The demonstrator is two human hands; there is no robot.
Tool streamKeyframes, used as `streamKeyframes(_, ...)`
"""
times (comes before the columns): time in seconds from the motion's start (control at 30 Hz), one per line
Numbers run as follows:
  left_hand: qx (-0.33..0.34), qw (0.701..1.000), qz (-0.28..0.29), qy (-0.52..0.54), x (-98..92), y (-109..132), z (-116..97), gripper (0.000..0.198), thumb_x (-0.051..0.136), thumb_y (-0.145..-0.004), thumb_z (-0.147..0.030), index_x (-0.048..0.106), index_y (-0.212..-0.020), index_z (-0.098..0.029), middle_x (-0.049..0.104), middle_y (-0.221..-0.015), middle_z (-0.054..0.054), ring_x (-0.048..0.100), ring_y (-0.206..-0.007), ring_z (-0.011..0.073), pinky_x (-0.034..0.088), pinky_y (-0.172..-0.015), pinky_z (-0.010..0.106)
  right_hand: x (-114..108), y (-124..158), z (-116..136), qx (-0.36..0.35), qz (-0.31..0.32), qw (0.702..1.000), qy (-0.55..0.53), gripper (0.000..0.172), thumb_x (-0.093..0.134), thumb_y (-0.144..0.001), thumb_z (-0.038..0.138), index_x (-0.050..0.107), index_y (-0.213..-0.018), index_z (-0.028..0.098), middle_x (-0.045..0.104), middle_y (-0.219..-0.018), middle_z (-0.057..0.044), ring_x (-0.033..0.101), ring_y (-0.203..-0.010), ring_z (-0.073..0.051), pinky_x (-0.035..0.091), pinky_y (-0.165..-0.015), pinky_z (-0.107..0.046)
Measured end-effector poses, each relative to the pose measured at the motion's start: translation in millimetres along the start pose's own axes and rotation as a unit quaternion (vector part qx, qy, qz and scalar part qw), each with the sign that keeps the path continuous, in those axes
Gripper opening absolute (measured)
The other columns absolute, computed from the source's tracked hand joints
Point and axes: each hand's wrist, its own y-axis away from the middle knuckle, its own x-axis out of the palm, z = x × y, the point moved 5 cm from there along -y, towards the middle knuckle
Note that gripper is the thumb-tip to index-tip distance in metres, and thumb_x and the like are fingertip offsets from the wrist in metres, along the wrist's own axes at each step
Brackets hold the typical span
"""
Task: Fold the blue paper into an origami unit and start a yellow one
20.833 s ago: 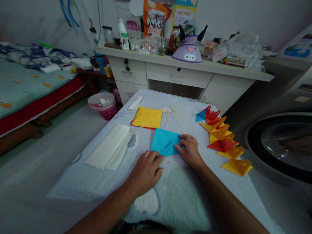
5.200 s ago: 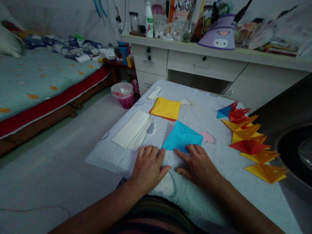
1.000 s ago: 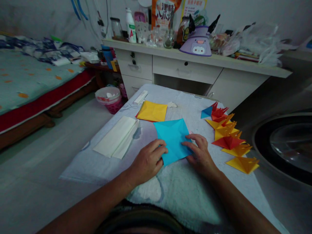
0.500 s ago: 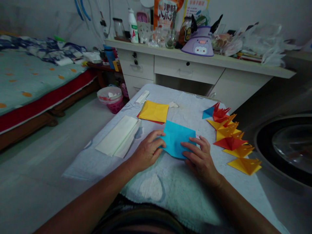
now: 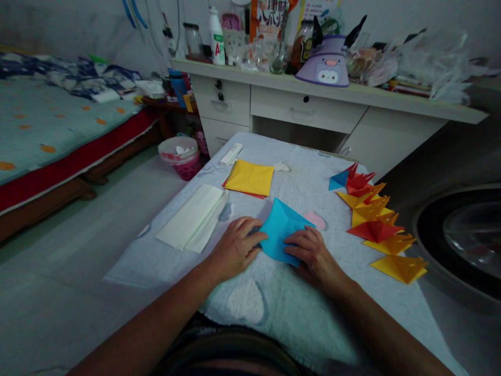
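Refolded within the last half-second: blue sheet [image 5: 282,230], then a flat oblong, now a pointed shape with one crease running to its far tip. Lies on the cloth-covered counter [image 5: 305,167], pinned from both sides.

Left grip [image 5: 235,248]: released, fingers spread flat, tips pressing the sheet's left edge. Grasps nothing.

Right grip [image 5: 315,256]: released likewise, fingers laid over the sheet's near right corner.

Handling, by judgement: thin craft paper, very light, limp across a span yet stiff along a crease. Apt to shift on the cloth unless pressed. Marks and tears easily. Best taken by a corner or a folded edge between thumb and finger, never by the open middle.

Beyond the sheet: yellow stack [image 5: 250,177], near but not touching.

Left of the sheet: folded white paper [image 5: 193,216].

Right of the sheet: row of folded pieces [image 5: 371,219], red, orange and blue, apart from it.
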Motion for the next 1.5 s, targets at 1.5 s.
streamKeyframes(1.5,-0.076,0.994,-0.057,-0.060,1.4,0,3,0.009,0.062,-0.085,-0.020,0.063,-0.094,-0.021,0.058,-0.116,0.007,0.045,-0.111,0.0283,0.039,-0.094,0.048,1,11,-34,0.222,-0.118,0.966,0.054,0.023,0.064,-0.081,0.031,0.061,-0.061,0.022,0.063,-0.114,-0.009,0.053,-0.106,-0.031,0.041,-0.088,-0.054)
